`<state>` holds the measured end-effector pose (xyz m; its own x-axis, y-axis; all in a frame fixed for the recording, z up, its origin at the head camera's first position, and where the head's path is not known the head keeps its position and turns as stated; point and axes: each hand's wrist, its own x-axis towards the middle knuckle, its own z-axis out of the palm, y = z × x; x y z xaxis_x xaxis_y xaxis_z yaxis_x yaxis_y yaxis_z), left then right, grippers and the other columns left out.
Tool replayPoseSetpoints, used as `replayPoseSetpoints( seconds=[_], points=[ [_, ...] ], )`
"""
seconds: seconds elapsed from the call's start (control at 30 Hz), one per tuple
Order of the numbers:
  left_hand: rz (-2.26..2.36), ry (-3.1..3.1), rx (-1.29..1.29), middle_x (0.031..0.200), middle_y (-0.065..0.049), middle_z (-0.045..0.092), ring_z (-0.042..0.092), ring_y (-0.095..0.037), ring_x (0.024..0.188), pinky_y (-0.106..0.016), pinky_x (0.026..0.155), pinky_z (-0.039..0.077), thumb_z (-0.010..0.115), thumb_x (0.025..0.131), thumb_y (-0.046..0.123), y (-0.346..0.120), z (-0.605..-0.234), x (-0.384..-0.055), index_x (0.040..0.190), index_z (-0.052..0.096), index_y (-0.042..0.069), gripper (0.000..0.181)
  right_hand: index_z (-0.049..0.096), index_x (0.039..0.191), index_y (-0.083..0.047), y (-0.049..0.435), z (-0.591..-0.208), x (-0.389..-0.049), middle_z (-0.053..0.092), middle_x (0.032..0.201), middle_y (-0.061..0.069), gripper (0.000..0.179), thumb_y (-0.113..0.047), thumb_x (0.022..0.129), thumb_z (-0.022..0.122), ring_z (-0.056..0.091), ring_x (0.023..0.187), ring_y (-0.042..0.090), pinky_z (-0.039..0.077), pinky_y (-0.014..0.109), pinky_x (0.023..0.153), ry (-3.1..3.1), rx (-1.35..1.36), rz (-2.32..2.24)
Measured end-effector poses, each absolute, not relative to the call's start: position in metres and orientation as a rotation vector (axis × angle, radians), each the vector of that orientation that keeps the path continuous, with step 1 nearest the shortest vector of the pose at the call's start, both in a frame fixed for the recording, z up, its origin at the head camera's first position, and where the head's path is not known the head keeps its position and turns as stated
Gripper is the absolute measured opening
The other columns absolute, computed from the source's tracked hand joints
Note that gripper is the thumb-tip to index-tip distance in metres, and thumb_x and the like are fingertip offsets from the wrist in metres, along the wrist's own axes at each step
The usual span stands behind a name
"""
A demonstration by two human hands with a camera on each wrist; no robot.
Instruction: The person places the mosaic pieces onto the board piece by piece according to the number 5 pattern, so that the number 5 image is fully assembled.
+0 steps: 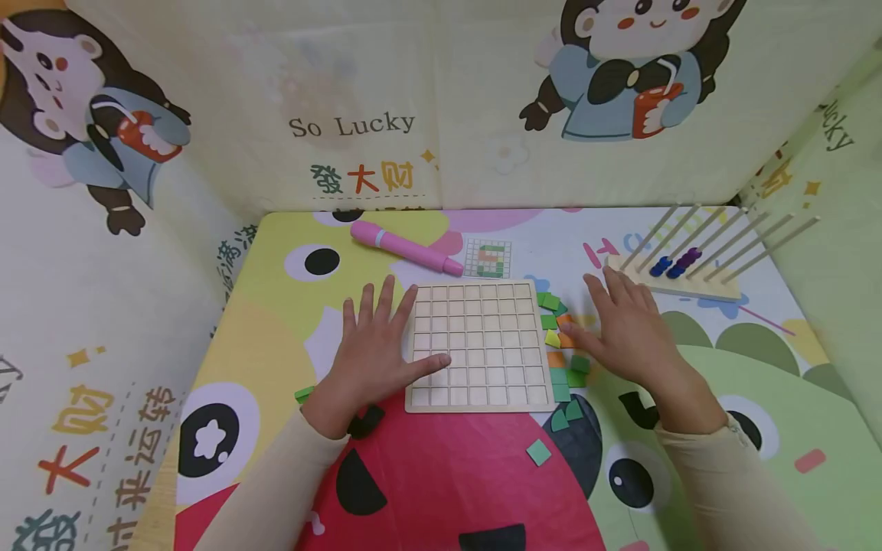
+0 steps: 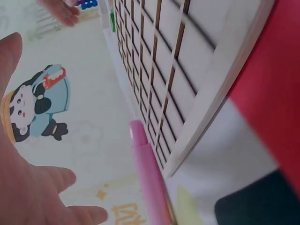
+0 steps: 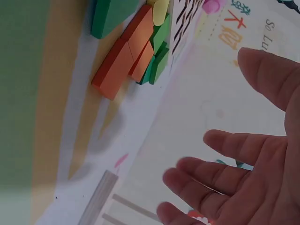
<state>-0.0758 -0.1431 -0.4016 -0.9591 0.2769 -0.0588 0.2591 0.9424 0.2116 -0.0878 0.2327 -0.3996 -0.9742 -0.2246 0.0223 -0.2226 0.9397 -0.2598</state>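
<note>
A pale wooden grid board (image 1: 475,344) lies in the middle of the table, its squares bare. My left hand (image 1: 375,348) is spread at the board's left side, thumb reaching over the grid. Its palm and fingers show in the left wrist view, holding nothing. To the right, my right hand (image 1: 630,329) hovers with fingers spread and nothing in its grasp. Its thumb overlaps a row of small tiles along the board's right edge in the head view: green, yellow and orange tiles (image 3: 112,70). A loose light green tile (image 1: 539,452) lies nearer the front.
Behind the board lie a pink marker-like pen (image 1: 406,249) and a small card with a coloured grid pattern (image 1: 488,259). At the back right stands a wooden base with upright pegs (image 1: 689,279), carrying blue and purple beads. A green tile (image 1: 304,394) sits beside the left wrist.
</note>
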Motion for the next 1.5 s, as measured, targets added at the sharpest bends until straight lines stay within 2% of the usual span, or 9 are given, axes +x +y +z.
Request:
replayPoseSetpoints(
  seconds=[0.13, 0.23, 0.47, 0.77, 0.97, 1.17, 1.5],
  points=[
    [0.396, 2.966, 0.402, 0.173, -0.016, 0.013, 0.015, -0.047, 0.156, -0.071, 0.122, 0.013, 0.053, 0.078, 0.092, -0.143, -0.407, -0.066, 0.168, 0.017, 0.018, 0.122, 0.042, 0.153, 0.005, 0.231, -0.399, -0.094, 0.039, 0.157, 0.034, 0.079, -0.046, 0.099, 0.066, 0.038, 0.141, 0.057, 0.038, 0.075, 0.108, 3.007, -0.307, -0.478],
    [0.439, 2.933, 0.382, 0.172, -0.016, 0.019, 0.022, -0.046, 0.154, -0.067, 0.123, 0.02, 0.056, 0.076, 0.092, -0.142, -0.413, -0.057, 0.167, 0.019, 0.015, 0.125, 0.043, 0.152, 0.006, 0.229, -0.401, -0.1, 0.044, 0.152, 0.035, 0.076, -0.046, 0.1, 0.063, 0.043, 0.136, 0.057, 0.044, 0.075, 0.1, 2.943, -0.265, -0.519],
    [0.496, 2.89, 0.343, 0.171, -0.013, 0.026, 0.028, -0.045, 0.153, -0.062, 0.122, 0.027, 0.063, 0.073, 0.088, -0.141, -0.423, -0.041, 0.166, 0.023, 0.011, 0.127, 0.048, 0.148, 0.008, 0.226, -0.411, -0.116, 0.051, 0.146, 0.034, 0.068, -0.042, 0.103, 0.057, 0.052, 0.129, 0.052, 0.046, 0.071, 0.101, 2.827, -0.263, -0.571],
    [0.415, 2.829, 0.35, 0.174, -0.007, 0.02, 0.027, -0.047, 0.152, -0.063, 0.121, 0.029, 0.064, 0.076, 0.084, -0.14, -0.431, -0.028, 0.166, 0.022, 0.013, 0.122, 0.061, 0.134, 0.006, 0.217, -0.42, -0.128, 0.061, 0.13, 0.031, 0.053, -0.034, 0.1, 0.06, 0.06, 0.109, 0.043, 0.054, 0.064, 0.093, 2.825, -0.218, -0.519],
    [0.386, 2.829, 0.322, 0.173, -0.007, 0.023, 0.025, -0.047, 0.154, -0.064, 0.121, 0.028, 0.063, 0.078, 0.082, -0.14, -0.435, -0.026, 0.166, 0.025, 0.012, 0.119, 0.067, 0.125, 0.007, 0.211, -0.421, -0.134, 0.062, 0.121, 0.029, 0.045, -0.029, 0.099, 0.063, 0.062, 0.1, 0.04, 0.056, 0.06, 0.085, 2.83, -0.159, -0.494],
    [0.333, 2.851, 0.32, 0.172, -0.007, 0.027, 0.026, -0.047, 0.154, -0.064, 0.121, 0.027, 0.061, 0.078, 0.084, -0.141, -0.437, -0.024, 0.165, 0.029, 0.012, 0.117, 0.071, 0.118, 0.005, 0.206, -0.42, -0.142, 0.07, 0.114, 0.024, 0.039, -0.027, 0.099, 0.061, 0.063, 0.09, 0.035, 0.057, 0.051, 0.075, 2.786, -0.053, -0.5],
    [0.296, 2.874, 0.33, 0.172, -0.006, 0.028, 0.026, -0.046, 0.154, -0.063, 0.121, 0.027, 0.058, 0.08, 0.086, -0.142, -0.441, -0.023, 0.164, 0.03, 0.012, 0.115, 0.069, 0.115, 0.006, 0.202, -0.416, -0.151, 0.069, 0.107, 0.023, 0.036, -0.026, 0.099, 0.065, 0.059, 0.09, 0.034, 0.053, 0.038, 0.073, 2.708, 0.073, -0.562]
  ],
)
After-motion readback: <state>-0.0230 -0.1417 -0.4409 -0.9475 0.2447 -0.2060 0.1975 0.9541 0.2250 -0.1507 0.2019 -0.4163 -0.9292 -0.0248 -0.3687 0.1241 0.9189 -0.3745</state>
